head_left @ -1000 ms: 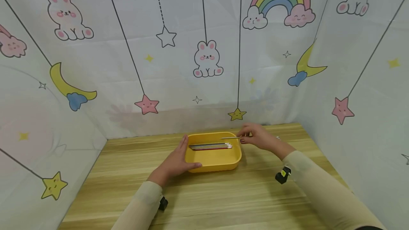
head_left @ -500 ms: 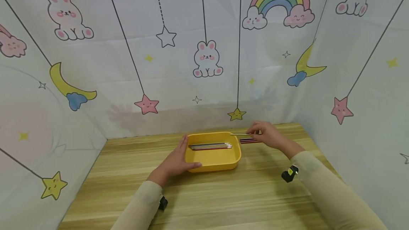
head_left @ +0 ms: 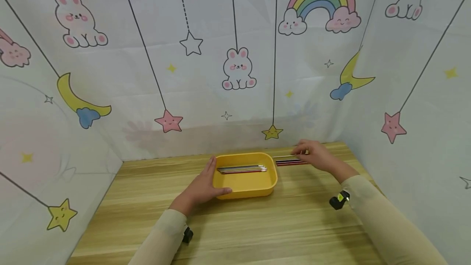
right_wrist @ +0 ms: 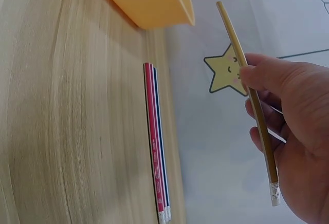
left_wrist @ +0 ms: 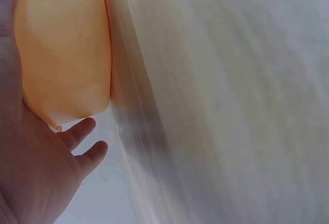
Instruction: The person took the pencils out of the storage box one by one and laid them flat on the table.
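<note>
Since the earlier frames, the right hand (head_left: pixel 314 154) has shifted rightward from the yellow box (head_left: pixel 245 193), taking the gold pencil (right_wrist: pixel 262 131) with it, so that the far end which reached over the box now sits just beside its right rim. Thumb and fingertips pinch the pencil around its middle, the pale eraser end pointing back along the palm, and it is held apart from the loose pencils (right_wrist: pixel 156 136) lying side by side on the worktop (head_left: pixel 257 228). More pencils lie in a row inside the box. The left hand (head_left: pixel 201 185) rests against the box's left end, fingers extended, thumb along the near rim, not closed round it. A pencil like this should be light and stiff, in little danger of breaking, but its slim, smooth-looking barrel could twist or slide between the fingertips; mid-length looks the best place to pinch, as there it should balance without tipping. Loose ones may roll, so each probably wants lifting singly from above. The box looks thin-walled and light, easily nudged, and is best steadied by its rim.
</note>
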### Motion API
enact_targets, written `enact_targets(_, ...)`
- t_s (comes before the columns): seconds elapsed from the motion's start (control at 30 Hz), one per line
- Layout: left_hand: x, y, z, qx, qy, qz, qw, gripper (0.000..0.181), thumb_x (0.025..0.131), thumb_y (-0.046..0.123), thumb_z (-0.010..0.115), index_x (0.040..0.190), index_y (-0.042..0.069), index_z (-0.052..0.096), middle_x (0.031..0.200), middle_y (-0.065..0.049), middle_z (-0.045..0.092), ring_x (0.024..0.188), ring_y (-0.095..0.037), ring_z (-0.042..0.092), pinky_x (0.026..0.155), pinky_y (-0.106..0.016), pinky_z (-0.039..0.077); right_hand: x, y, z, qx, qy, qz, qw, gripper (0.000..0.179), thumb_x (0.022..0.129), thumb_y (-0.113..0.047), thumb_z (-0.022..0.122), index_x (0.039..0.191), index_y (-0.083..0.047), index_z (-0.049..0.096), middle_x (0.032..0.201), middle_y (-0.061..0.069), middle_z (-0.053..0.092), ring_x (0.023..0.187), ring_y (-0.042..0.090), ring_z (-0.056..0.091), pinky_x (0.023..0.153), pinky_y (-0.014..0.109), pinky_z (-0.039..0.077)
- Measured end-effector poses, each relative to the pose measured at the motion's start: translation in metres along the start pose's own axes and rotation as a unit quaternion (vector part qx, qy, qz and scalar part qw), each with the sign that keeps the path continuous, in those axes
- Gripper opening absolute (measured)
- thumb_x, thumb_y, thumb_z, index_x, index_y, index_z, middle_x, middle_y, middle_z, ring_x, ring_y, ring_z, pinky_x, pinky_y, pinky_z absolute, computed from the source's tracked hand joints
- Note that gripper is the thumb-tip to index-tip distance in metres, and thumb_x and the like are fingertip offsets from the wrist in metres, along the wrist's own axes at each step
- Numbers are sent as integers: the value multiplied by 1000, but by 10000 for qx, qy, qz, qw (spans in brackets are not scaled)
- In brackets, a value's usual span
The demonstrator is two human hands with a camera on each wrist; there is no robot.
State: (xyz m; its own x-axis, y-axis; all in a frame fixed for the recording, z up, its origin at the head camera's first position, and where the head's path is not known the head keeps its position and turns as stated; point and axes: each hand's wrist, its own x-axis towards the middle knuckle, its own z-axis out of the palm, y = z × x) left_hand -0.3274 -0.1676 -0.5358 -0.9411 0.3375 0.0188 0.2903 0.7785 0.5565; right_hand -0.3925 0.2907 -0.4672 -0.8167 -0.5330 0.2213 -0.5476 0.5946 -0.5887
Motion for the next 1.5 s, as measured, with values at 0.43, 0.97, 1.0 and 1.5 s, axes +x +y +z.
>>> enact_targets(0.43,0,0,0,48,-20,-11,10000,139,87,78,80,178,8,3,186,-11,0,166,-43,24,131,-61,28,-9,16,-6,-66,119,81,9999,17,105,-2,75,119,-4,85,106,3,72,84,17,63,68,32,56)
enact_targets(0.97,0,1,1,4,30,62,10000,135,89,73,81,178,5,5,186,-13,1,165,-46,25,130,-62,28,-11,32,-3,-129,173,122,9997,17,103,-1,77,117,-6,86,105,4,74,88,17,66,71,32,57)
enact_targets(1.0,0,1,1,2,36,68,10000,135,89,73,81,178,5,5,186,-14,1,165,-46,25,130,-62,28,-11,34,-3,-121,168,117,9997,17,103,-1,77,117,-6,86,105,5,74,88,17,66,71,32,57)
enact_targets(1.5,-1,3,0,47,22,-19,10000,136,88,74,81,178,6,5,186,-11,0,167,-43,23,131,-60,27,-8,48,14,-223,-8,-173,9996,18,101,2,77,114,-6,86,106,3,76,97,21,69,82,38,60)
